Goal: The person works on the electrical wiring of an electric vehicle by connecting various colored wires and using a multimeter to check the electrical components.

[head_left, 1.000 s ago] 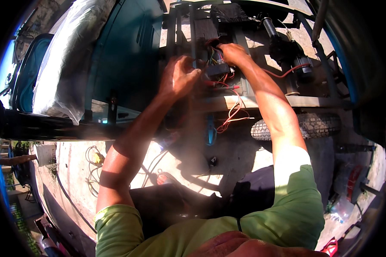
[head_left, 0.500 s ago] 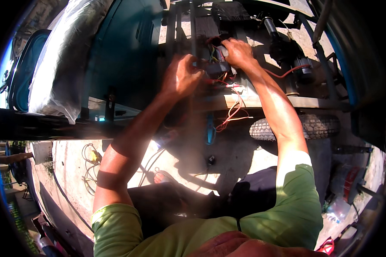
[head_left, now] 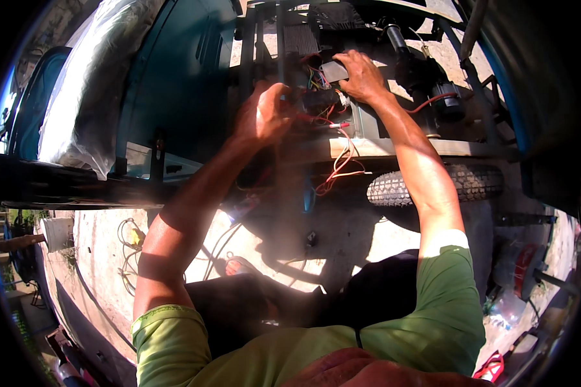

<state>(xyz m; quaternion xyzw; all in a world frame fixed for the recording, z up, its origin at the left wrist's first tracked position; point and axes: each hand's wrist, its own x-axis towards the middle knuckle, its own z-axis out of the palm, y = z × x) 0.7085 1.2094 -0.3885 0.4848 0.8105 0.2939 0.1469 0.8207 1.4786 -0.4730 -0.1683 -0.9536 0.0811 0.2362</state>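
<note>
Vehicle frame [head_left: 394, 149] fills the upper middle, straight metal bars, sunlit front rail, dark shaded gaps; teal panel [head_left: 174, 84], flat, smooth, to its left; bulky slab [head_left: 87, 90] in shiny, wrinkled clear plastic beyond that; tyre [head_left: 476, 182] under the front rail, black rubber, blocky tread, dusty grey where lit; left hand [head_left: 263, 116] left of the wiring, fingers curled in, cannot tell if anything is between them; right hand [head_left: 363, 79] clamped on a small grey piece, thumb on the near side, fingers over the far edge; ribbed block [head_left: 302, 42] behind the wiring, parallel ridges, greyish; dark box [head_left: 319, 100] between the hands, inside the frame, blocky, matt-looking, wires at it; grey piece [head_left: 334, 71] just behind the box, flat-faced, roughly rectangular, pale, plain, material unclear; multicoloured wires [head_left: 317, 79] between box and ribbed block, thin, tangled; red and pale wires [head_left: 345, 158] hang loose over the front rail, looped, thin.
</note>
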